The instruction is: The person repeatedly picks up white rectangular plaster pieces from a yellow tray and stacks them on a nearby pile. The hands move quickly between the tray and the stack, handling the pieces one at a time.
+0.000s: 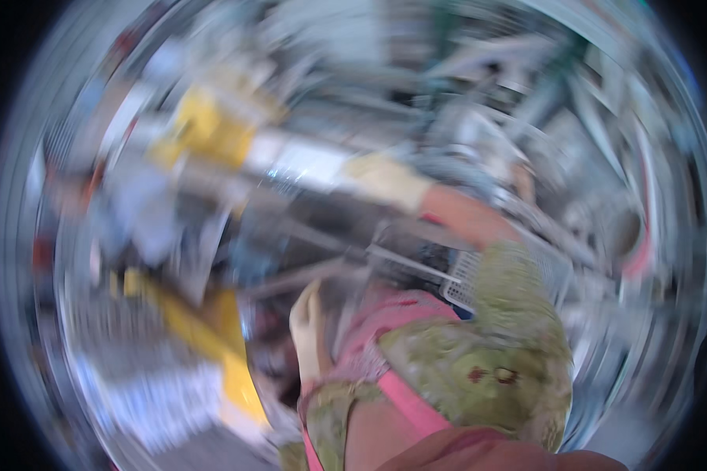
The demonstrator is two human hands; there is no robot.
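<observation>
The whole view is smeared by motion. My right hand (pixel 389 180), in a cream glove, reaches forward to the end of a shiny white piece (pixel 298 161); whether the fingers grip it or only touch it does not show. My left hand (pixel 310 330), also in a cream glove, is low and close to my body, beside my pink apron (pixel 389 314). Its fingers are too blurred to read, and I can make out nothing in them. My right arm wears a green patterned sleeve (pixel 511 298).
A perforated light grey basket (pixel 462 292) lies under my right forearm. Yellow parts (pixel 212 125) stand at the far left, and a yellow bar (pixel 239 369) runs along the near left. Blurred grey and white items (pixel 542 157) crowd the right.
</observation>
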